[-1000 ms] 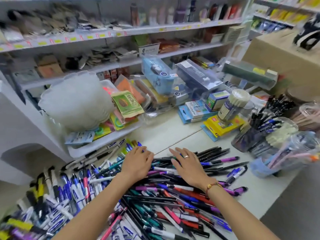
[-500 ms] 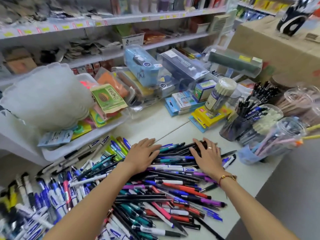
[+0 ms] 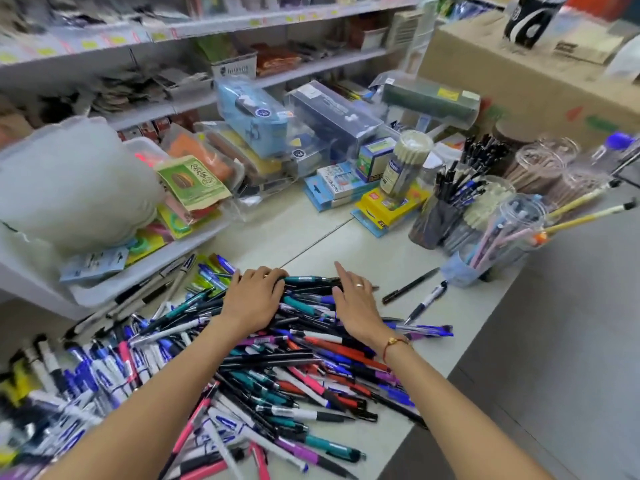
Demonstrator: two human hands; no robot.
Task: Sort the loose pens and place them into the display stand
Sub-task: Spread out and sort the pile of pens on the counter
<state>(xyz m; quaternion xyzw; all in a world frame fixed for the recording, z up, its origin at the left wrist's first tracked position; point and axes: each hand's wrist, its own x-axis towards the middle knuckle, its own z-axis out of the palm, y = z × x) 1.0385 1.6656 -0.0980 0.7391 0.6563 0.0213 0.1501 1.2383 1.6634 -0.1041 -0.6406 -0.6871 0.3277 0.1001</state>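
A big heap of loose pens (image 3: 294,368) in black, blue, teal, red, pink and purple lies on the white counter (image 3: 363,251). My left hand (image 3: 254,299) rests palm down on the far part of the heap, fingertips bent over its far edge. My right hand (image 3: 356,303), wearing a ring, lies flat on the pens close beside it, fingers straight. A black pen (image 3: 410,286) and a white-blue pen (image 3: 427,301) lie apart to the right. Clear holder cups with upright pens (image 3: 438,220) and pastel pens (image 3: 502,233) stand at the right.
Blue and white markers (image 3: 97,375) are lined up at the left. A white tray (image 3: 145,282) of packaged goods sits behind them. Stationery boxes (image 3: 388,206) crowd the back, a cardboard box (image 3: 536,88) stands far right. The counter edge drops off on the right.
Both hands have drawn closer together on the heap, bunching the pens between them. Two pens were left lying apart on the right. The view has shifted.
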